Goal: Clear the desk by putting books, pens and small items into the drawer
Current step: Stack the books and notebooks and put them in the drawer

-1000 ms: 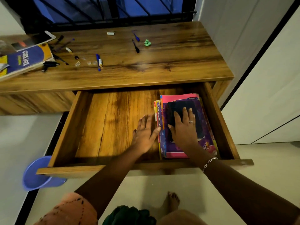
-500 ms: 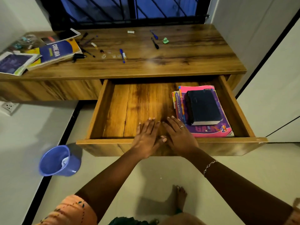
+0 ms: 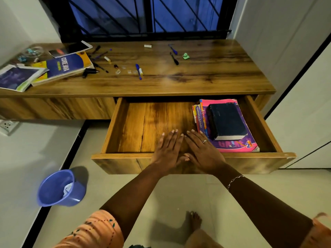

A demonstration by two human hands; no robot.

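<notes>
Over the front edge of the drawer (image 3: 125, 155), both my arms reach out in front of me. My left hand (image 3: 167, 149) and my right hand (image 3: 203, 149) lie flat, palms down. My fingers are straight and a little apart, and they hold nothing. My two thumbs touch in the middle. My fingertips point into the drawer, above its wooden floor. I cannot tell if my palms press on the wood.

Just to the right of my right hand, inside the drawer, sits a pile of books. I count three: a dark blue book (image 3: 225, 120) on top, a pink book (image 3: 236, 146) under it, and a thin book (image 3: 198, 119) poking out on the side nearest my fingers.

Far past my fingertips is the desk (image 3: 215, 77). Up and to the left of my left hand lie two more books, the Core Java book (image 3: 66, 66) and a floppy book (image 3: 18, 77) beside it. Straight ahead lies one blue pen (image 3: 138, 71). Farther on are a black pen (image 3: 174, 58) and a second blue pen (image 3: 172, 49), so three pens. More pens lie bunched by the Core Java book, too mixed up to count. There is one green bit (image 3: 186, 56) and one white bit (image 3: 148, 46).

Down on the floor, left of my left arm, stands one blue bucket (image 3: 53, 190).
</notes>
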